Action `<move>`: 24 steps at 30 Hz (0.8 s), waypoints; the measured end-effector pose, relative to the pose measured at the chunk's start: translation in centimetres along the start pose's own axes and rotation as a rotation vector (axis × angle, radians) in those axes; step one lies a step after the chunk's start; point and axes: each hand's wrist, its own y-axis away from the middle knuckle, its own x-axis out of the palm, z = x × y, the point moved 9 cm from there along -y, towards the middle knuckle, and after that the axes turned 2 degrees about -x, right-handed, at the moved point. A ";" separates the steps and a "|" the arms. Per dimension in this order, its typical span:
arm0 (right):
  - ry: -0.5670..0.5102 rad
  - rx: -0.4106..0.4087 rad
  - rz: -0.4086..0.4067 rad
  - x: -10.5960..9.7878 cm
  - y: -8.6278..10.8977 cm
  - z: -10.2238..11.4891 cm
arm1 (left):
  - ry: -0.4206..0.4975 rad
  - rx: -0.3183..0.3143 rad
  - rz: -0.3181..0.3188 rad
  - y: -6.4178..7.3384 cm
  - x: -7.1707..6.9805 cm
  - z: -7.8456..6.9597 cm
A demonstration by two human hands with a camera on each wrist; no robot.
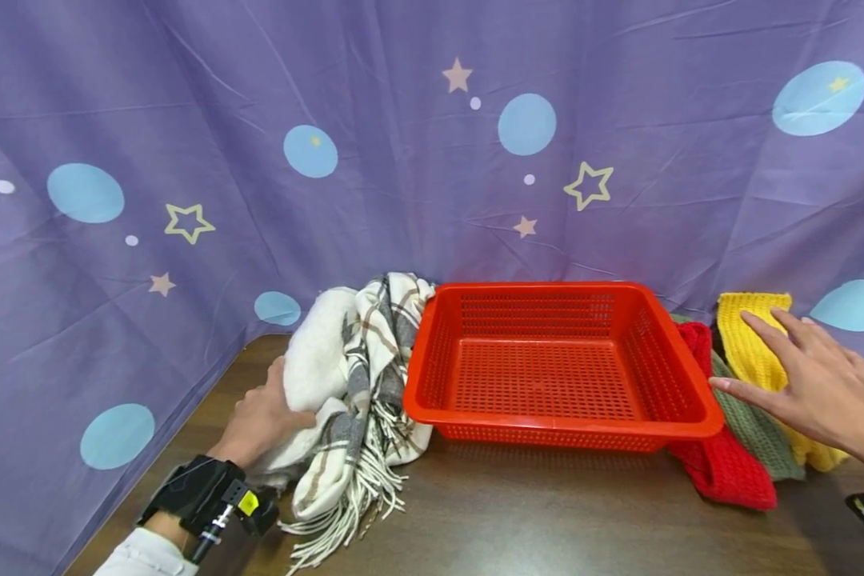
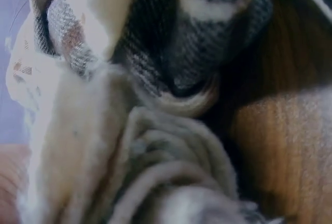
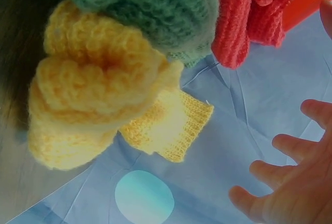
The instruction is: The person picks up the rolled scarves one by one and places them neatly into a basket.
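In the head view my left hand [image 1: 261,416] lies against the left side of a fluffy white scarf [image 1: 317,352], its thumb stretched across the front. The far fingertips are partly hidden by the scarf. Beside it a plaid fringed scarf [image 1: 360,376] in white, grey and brown leans on the red basket [image 1: 540,422]. My right hand [image 1: 824,384] hovers with spread fingers over a yellow knitted scarf [image 1: 752,340] and holds nothing. In the right wrist view, the yellow scarf [image 3: 93,89] lies folded, apart from the fingers.
The red perforated basket stands mid-table with nothing inside. Along its right side lie a red knitted scarf [image 1: 723,464] and a green knitted scarf [image 1: 759,436]. A purple curtain [image 1: 418,160] with stars and dots hangs behind the brown wooden table [image 1: 518,512].
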 end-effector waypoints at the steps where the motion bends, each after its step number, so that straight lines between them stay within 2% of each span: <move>1: 0.002 0.000 0.000 0.0 0.0 0.0 | 0.010 0.006 -0.020 0.0 -0.1 0.1; 5: 0.004 -0.004 -0.010 -0.2 -0.2 0.1 | 0.064 -0.001 -0.090 0.2 -0.8 0.6; 8: 0.001 -0.015 -0.019 -0.5 -0.4 0.3 | 0.094 -0.038 -0.130 0.5 -1.8 1.4; 10: -0.001 -0.025 -0.025 -0.8 -0.6 0.6 | 0.109 -0.057 -0.165 0.6 -2.9 1.7; 13: -0.004 -0.037 -0.037 -1.3 -1.1 1.0 | 0.132 -0.078 -0.243 0.9 -5.2 1.8; 17: 0.003 -0.040 -0.042 -2.0 -1.7 1.4 | 0.154 -0.068 -0.360 1.1 -8.7 0.8; 21: 0.006 -0.056 -0.049 -2.6 -2.3 2.1 | 0.173 -0.018 -0.463 1.5 -11.7 -1.0; 24: -0.005 -0.072 -0.050 -3.1 -2.9 2.9 | 0.188 0.046 -0.531 2.0 -13.6 -2.8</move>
